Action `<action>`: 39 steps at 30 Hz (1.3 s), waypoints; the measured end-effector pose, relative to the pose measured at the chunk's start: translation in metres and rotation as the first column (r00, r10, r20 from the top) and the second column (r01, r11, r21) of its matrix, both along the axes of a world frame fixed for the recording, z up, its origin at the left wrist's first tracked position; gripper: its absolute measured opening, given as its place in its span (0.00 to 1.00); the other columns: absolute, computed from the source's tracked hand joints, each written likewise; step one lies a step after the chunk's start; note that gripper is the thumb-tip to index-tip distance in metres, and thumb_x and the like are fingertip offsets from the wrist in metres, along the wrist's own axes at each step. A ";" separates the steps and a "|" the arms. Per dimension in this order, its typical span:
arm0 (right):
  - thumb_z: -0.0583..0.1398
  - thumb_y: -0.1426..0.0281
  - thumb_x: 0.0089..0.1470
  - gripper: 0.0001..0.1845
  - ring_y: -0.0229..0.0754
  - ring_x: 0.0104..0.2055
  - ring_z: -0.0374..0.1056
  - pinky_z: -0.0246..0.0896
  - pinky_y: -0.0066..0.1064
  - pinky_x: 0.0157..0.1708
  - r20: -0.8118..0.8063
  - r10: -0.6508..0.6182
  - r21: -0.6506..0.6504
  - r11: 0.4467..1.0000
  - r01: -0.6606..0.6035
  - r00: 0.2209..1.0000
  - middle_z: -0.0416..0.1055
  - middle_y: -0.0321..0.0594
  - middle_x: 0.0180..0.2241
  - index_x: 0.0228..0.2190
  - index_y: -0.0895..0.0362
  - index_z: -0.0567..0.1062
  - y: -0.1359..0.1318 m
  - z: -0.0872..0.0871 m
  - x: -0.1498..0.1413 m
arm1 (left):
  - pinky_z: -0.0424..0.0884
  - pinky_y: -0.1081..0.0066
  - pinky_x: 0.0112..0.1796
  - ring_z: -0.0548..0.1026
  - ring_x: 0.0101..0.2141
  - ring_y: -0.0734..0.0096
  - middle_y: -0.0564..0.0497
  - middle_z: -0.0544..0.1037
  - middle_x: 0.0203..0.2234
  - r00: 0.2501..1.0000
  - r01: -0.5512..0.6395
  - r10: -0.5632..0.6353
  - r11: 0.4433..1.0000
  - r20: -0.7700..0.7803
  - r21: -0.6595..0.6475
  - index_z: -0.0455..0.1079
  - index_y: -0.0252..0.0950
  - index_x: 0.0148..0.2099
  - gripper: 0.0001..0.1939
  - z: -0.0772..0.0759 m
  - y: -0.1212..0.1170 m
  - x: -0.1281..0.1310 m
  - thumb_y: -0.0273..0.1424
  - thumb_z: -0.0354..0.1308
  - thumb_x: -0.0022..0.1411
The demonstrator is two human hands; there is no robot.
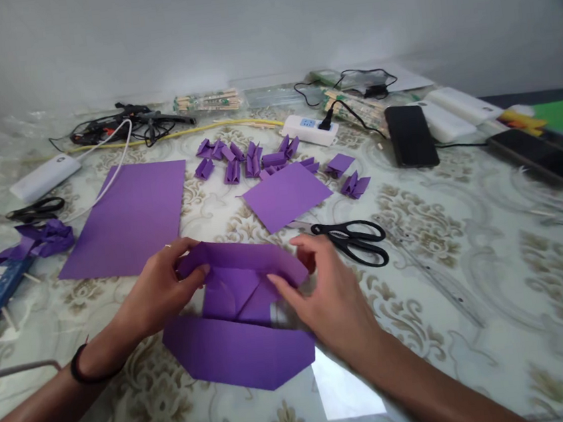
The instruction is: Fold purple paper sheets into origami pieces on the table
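Observation:
A partly folded purple paper box [243,352] lies in front of me, its near flap spread out with angled corners and its far wall standing up. My left hand [171,283] pinches the far wall's left end between thumb and fingers. At the right end of that wall, my right hand [322,280] grips the paper the same way. Creases cross the box's bottom between the hands. Just beyond my right hand rest black-handled scissors [352,237], their blades partly under a flat purple paper piece [287,195].
Several small folded purple pieces [253,160] lie behind, near a white power strip [309,131]. At left are a purple sheet [134,216], another scissors [37,210] and a white power bank [46,177]. A clear ruler [442,281] and a black phone [411,135] lie right.

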State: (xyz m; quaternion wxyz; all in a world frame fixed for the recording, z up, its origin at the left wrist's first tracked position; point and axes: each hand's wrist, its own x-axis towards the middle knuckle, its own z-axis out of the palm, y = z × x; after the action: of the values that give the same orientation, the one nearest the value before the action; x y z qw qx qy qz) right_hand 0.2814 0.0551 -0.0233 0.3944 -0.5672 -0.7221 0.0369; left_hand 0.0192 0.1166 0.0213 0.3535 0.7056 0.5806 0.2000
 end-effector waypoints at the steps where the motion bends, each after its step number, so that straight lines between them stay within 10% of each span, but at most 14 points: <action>1: 0.68 0.72 0.63 0.21 0.50 0.41 0.73 0.72 0.43 0.42 0.096 -0.026 0.095 0.995 0.016 0.995 0.77 0.44 0.42 0.55 0.52 0.72 -0.004 0.002 -0.001 | 0.72 0.68 0.31 0.79 0.30 0.62 0.52 0.82 0.29 1.000 -0.006 0.007 1.000 -0.005 0.008 0.76 0.39 0.43 0.14 -0.001 -0.001 0.001 0.43 0.62 0.63; 4: 0.63 0.80 0.65 0.20 0.53 0.49 0.67 0.63 0.48 0.54 0.395 0.026 0.252 0.958 -0.136 0.918 0.76 0.46 0.46 0.55 0.51 0.75 -0.021 0.012 -0.007 | 0.70 0.68 0.31 0.77 0.29 0.63 0.53 0.81 0.29 1.000 -0.025 0.025 0.999 -0.017 0.041 0.75 0.39 0.41 0.14 -0.004 -0.001 0.004 0.45 0.64 0.62; 10: 0.59 0.80 0.64 0.22 0.48 0.45 0.69 0.64 0.40 0.51 0.489 0.535 -0.122 0.824 -0.554 0.689 0.81 0.43 0.41 0.58 0.69 0.78 -0.035 0.018 -0.029 | 0.66 0.70 0.28 0.75 0.26 0.65 0.55 0.78 0.24 0.999 -0.004 0.004 1.000 -0.038 0.000 0.73 0.39 0.39 0.15 0.000 0.001 0.004 0.47 0.62 0.63; 17: 0.64 0.81 0.52 0.30 0.51 0.44 0.67 0.63 0.43 0.48 0.469 0.513 -0.181 0.853 -0.490 0.719 0.81 0.49 0.47 0.57 0.70 0.79 -0.034 0.006 -0.037 | 0.62 0.70 0.26 0.73 0.23 0.66 0.56 0.75 0.19 0.991 0.069 -0.075 0.996 -0.107 -0.055 0.76 0.39 0.36 0.16 0.007 0.004 -0.010 0.47 0.61 0.64; 28: 0.54 0.76 0.67 0.23 0.56 0.67 0.60 0.49 0.51 0.67 0.536 0.399 -0.102 0.905 -0.413 0.744 0.75 0.50 0.66 0.58 0.66 0.80 -0.046 -0.001 -0.042 | 0.68 0.67 0.35 0.77 0.30 0.65 0.51 0.83 0.32 0.979 0.189 -0.183 0.979 -0.086 0.078 0.80 0.40 0.37 0.13 0.001 0.000 -0.020 0.40 0.58 0.67; 39: 0.62 0.81 0.57 0.28 0.56 0.53 0.71 0.67 0.45 0.55 0.494 0.421 -0.151 0.903 -0.402 0.761 0.80 0.56 0.55 0.59 0.72 0.78 -0.036 -0.001 -0.053 | 0.70 0.66 0.35 0.79 0.31 0.64 0.49 0.86 0.32 0.988 0.108 -0.092 0.985 -0.120 0.135 0.79 0.39 0.35 0.18 -0.001 -0.007 -0.013 0.41 0.54 0.73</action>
State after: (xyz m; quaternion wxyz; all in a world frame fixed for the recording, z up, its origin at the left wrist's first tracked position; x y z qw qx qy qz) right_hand 0.2281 0.0195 -0.0240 0.1584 -0.3907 -0.9066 -0.0176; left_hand 0.0060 0.1097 0.0207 0.2787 0.7673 0.5482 0.1820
